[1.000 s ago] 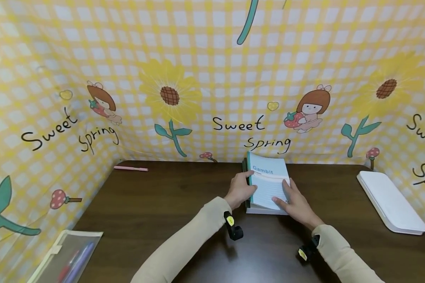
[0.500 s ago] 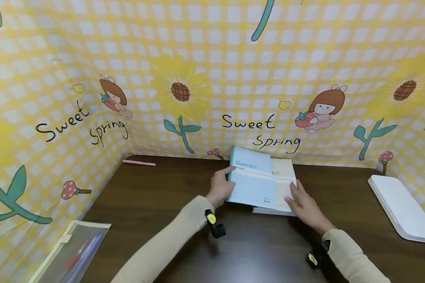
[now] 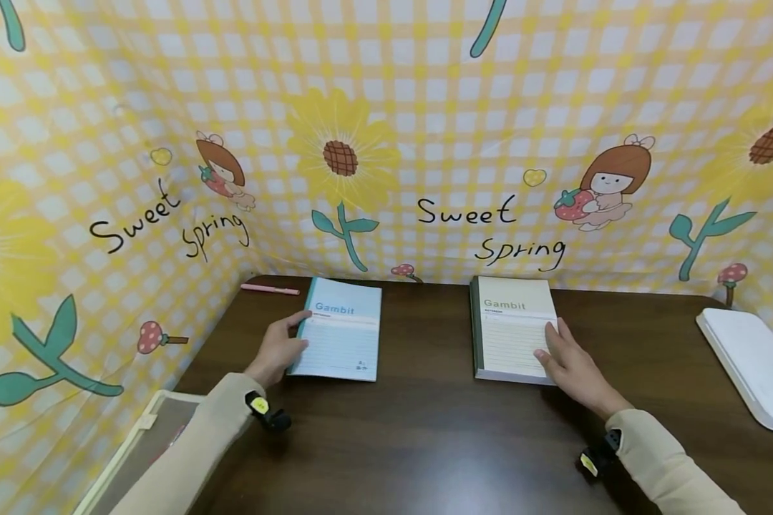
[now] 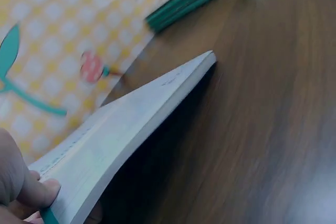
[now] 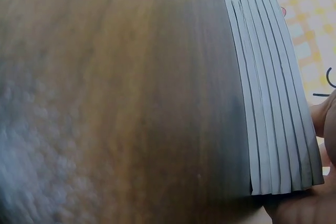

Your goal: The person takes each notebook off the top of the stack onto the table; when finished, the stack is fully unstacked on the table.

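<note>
Dark brown wood-look table top [image 3: 425,443] fills the near middle, and at near left a translucent zip pouch [image 3: 151,442] lies partly hidden behind a beige sleeve.

Farther in, the left hand [image 3: 277,352] pinches the left edge of a blue notebook [image 3: 344,340], thumb over the cover. Deep shadow under its edge in the left wrist view suggests that the notebook is not lying fully flat. To the right and well apart, the right hand [image 3: 575,368] rests at the right edge of a notebook stack [image 3: 512,340], thumb on the cream top cover and fingers fairly straight rather than curled round it. The right wrist view shows several page edges piled closely.

As a judgement, the handling looks early: one blue notebook is apart from the pile, while several are left together under the right hand.

Toward the far left edge lies a pink pen [image 3: 270,290]; at far right, a white case [image 3: 756,368]. Beyond everything hangs yellow checked cloth [image 3: 412,157] printed with sunflowers.
</note>
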### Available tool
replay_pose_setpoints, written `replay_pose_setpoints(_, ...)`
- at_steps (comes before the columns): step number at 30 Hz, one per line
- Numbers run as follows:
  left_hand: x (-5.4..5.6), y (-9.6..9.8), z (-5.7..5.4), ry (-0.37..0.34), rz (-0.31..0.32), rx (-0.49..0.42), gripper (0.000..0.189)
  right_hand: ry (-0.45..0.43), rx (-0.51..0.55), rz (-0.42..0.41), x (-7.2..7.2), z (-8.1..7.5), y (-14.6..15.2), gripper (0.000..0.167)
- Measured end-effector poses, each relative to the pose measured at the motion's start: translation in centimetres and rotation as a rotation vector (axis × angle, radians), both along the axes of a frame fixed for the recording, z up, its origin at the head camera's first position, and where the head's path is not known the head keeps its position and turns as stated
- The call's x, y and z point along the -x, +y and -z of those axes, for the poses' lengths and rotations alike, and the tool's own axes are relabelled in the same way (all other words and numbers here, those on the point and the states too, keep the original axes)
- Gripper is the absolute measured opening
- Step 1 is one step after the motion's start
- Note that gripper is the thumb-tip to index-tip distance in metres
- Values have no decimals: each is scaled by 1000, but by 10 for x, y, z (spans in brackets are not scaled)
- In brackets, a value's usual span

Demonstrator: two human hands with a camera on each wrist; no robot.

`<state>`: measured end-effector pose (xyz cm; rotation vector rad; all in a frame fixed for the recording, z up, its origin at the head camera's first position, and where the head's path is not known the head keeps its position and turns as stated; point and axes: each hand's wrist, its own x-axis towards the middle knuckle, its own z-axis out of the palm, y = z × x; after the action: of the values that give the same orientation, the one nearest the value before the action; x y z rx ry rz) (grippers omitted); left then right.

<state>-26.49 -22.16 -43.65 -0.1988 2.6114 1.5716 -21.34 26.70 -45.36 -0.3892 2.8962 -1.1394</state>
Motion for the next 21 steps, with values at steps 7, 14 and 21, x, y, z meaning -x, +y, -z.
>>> replay_pose_setpoints(7,7,-22,4,-42,8,134,66,-1,-5,2,2,-1,0,73)
replay_pose_setpoints(14,12,-27,4,-28,18,327,67,-1,-15,14,4,0,-1,73)
replay_pose_setpoints(21,15,-30,8,11,49,419,69,-1,-8,19,2,0,0,73)
